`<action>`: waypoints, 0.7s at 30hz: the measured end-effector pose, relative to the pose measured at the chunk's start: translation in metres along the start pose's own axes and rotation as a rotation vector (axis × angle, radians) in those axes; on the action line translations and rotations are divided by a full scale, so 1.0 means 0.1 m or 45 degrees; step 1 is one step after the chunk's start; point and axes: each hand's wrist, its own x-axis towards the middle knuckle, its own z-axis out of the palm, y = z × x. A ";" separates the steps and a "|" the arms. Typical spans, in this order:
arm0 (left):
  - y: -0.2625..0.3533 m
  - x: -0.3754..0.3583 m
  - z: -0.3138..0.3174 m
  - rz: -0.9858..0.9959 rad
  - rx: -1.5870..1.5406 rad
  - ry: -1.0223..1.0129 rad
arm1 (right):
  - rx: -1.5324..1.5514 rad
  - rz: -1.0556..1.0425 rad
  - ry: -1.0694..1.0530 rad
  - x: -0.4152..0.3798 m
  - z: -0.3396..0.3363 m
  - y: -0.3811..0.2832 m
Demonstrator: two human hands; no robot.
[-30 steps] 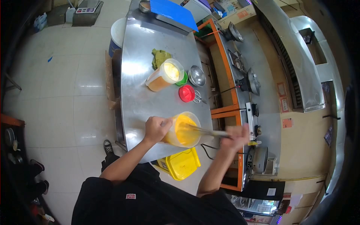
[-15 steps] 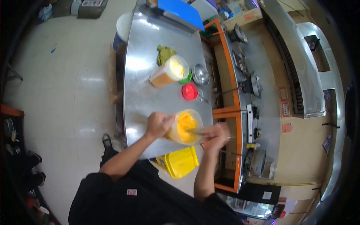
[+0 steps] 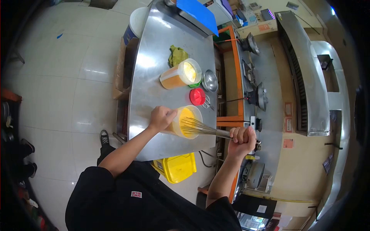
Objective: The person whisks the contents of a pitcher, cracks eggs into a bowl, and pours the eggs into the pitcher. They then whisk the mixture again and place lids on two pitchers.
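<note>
My left hand [image 3: 161, 118] grips the side of a clear plastic jug [image 3: 185, 121] holding yellow-orange liquid, standing near the front edge of a steel table [image 3: 154, 92]. My right hand [image 3: 242, 138] is closed around the handle of a metal whisk [image 3: 200, 128], whose wire head sits raised at the jug's mouth. A second jug [image 3: 181, 75] of orange liquid stands further back on the table.
A red lid [image 3: 197, 96], a small steel bowl [image 3: 210, 80], a green lid and a green cloth [image 3: 177, 55] lie beyond the jugs. A blue board [image 3: 196, 11] lies at the table's far end. A yellow bin [image 3: 175, 167] stands below. Stove burners with pans line the right.
My right hand has drawn back to the right and lifted the whisk head from inside the liquid to the jug's mouth. The left hand keeps its hold on the jug.
</note>
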 end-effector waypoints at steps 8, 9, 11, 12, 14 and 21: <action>-0.28 0.20 0.06 0.022 -0.023 0.166 | -0.038 -0.083 0.003 0.11 0.01 -0.01; -0.33 0.21 0.09 0.023 -0.045 0.190 | -0.043 -0.088 0.021 0.12 0.03 -0.01; -0.46 0.26 0.15 0.041 -0.044 0.233 | -0.047 -0.089 0.059 0.14 0.04 0.02; -0.52 0.27 0.16 0.043 -0.043 0.258 | -0.047 -0.083 0.079 0.16 0.04 0.03; -0.62 0.25 0.21 0.200 0.027 0.397 | -0.031 -0.089 0.155 0.20 0.07 0.04; -0.69 0.31 0.01 -0.094 -0.240 -0.046 | -0.045 -0.076 0.125 0.39 0.06 0.10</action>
